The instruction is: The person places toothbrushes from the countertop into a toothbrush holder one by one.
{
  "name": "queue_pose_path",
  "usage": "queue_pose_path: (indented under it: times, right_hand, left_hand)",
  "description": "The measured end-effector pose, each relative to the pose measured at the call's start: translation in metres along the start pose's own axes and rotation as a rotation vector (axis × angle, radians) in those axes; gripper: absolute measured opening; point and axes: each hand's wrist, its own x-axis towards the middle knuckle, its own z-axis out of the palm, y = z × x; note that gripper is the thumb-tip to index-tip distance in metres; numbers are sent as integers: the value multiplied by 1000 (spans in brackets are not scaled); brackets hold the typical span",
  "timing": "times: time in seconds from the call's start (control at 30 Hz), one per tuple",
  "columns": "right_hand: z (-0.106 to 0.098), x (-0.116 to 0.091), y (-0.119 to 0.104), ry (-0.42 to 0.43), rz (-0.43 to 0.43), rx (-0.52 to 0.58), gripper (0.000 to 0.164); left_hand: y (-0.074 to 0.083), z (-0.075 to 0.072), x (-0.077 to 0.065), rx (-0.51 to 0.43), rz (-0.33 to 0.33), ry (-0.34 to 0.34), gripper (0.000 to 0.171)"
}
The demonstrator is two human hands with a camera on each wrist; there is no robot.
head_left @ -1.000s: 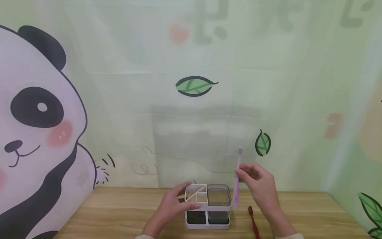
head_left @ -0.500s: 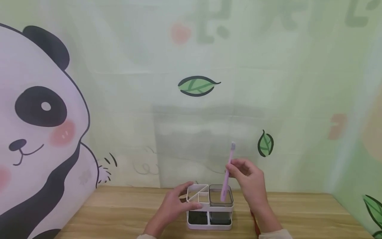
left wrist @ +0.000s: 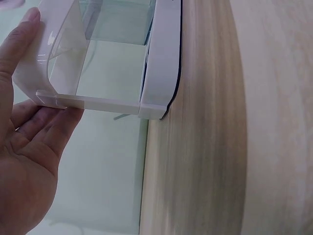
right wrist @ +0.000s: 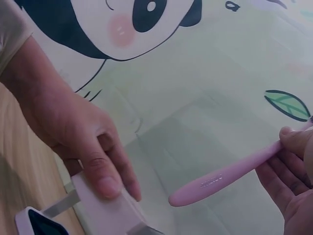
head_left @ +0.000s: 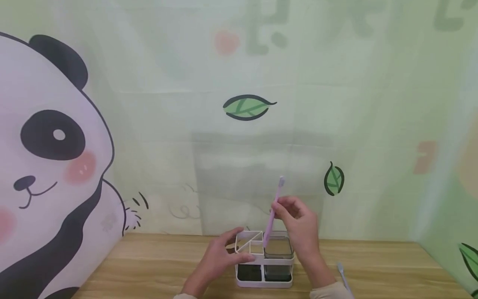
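Lower centre, right hand [head_left: 301,226] pinches a slim pink toothbrush [head_left: 269,226], left hand [head_left: 216,257] grips a boxy white plastic organizer [head_left: 275,261]!

organizer [head_left: 275,262]: left flank blocked by left fingers [head_left: 229,236]; top approach crossed by slanting pink toothbrush [head_left: 271,220] and right fingers [head_left: 282,211].
bench [head_left: 396,265], right: blue toothbrush [head_left: 343,275], low obstacle; passage beyond.
bench, far left: free room.
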Motion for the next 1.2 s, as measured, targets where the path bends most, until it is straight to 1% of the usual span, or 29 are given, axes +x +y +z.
queue_pose_path:
  times: [0.1, 0.3, 0.5, 0.7, 1.03, 1.2]
  right_hand:
    - [5, -2, 5, 7, -8, -11, 20]
    - [10, -3, 10, -3, 14, -12, 24]
    - [13, -6, 19, -26, 49, -40, 20]
    - [17, -5, 29, -61, 99, -62, 18]
    - [20, -6, 38, -127, 117, -70, 16]
    - [21, -8, 40, -171, 111, -62, 16]
  left_hand:
    - [0, 0, 1, -4, -4, -5, 84]
    - [2, -1, 2, 3, -11, -8, 84]
    - [2, -2, 1, 16, -21, -9, 86]
    - [3, -1, 1, 17, -15, -6, 86]
    - [2, -1, 0, 15, 3, -1, 84]
    - [1, -1, 0, 9, -2, -1, 85]
